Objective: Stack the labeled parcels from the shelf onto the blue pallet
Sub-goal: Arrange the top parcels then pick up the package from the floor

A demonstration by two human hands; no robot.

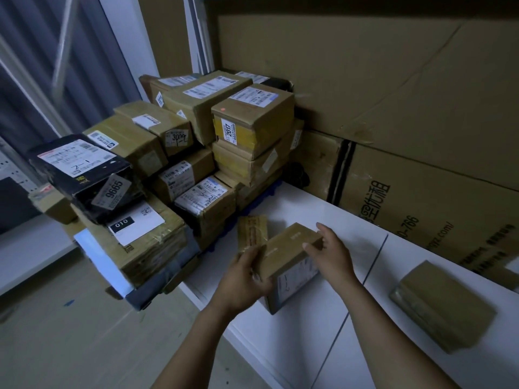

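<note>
Big flat cardboard cartons (365,80) lean against the back wall, right of centre. Below them runs a white shelf (323,346), its front edge near the camera. At left, a tall stack of labeled parcels (196,153) sits on the blue pallet (252,206), of which only slivers show under the boxes. A black parcel marked 9665 (84,175) overhangs the stack's left side, and a box marked 2017 (252,119) is on top near the wall. One brown parcel (441,307) lies flat on the shelf, far right, well apart from the hands. A tilted labeled parcel (289,256) is over the shelf just beside the pallet, gripped at both ends: left hand (244,279) curled round its near-left end, right hand (331,254) curled over its far-right edge. A small taped parcel (252,233) stands upright just behind the left fingers; contact unclear.
</note>
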